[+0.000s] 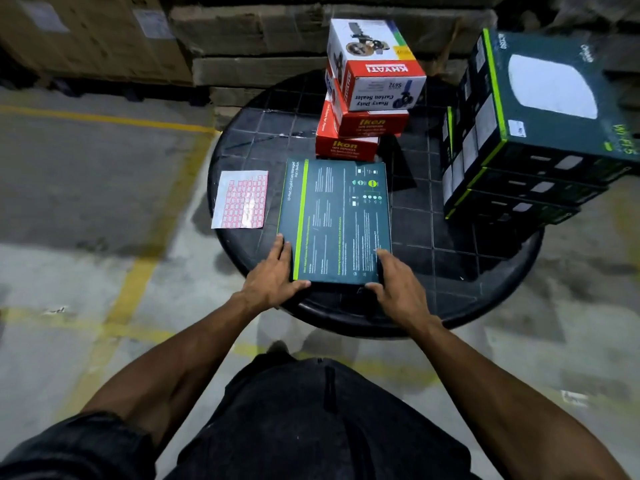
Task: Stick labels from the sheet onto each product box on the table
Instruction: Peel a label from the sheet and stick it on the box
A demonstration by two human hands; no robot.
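Observation:
A flat dark teal box with a lime stripe (337, 220) lies on the round black table (450, 271), near its front edge. My left hand (273, 275) grips the box's near left corner, thumb along the front edge and fingers on top. My right hand (394, 278) grips the near right corner the same way. A sheet of small red-bordered labels (240, 199) lies flat on the table just left of the box, partly over the rim.
Behind the teal box stands a stack of red and white boxes (367, 95), its top one tilted. A stack of large dark boxes with lime edges (519, 126) fills the table's right side. Cardboard cartons (104, 36) line the far wall. The concrete floor has yellow lines.

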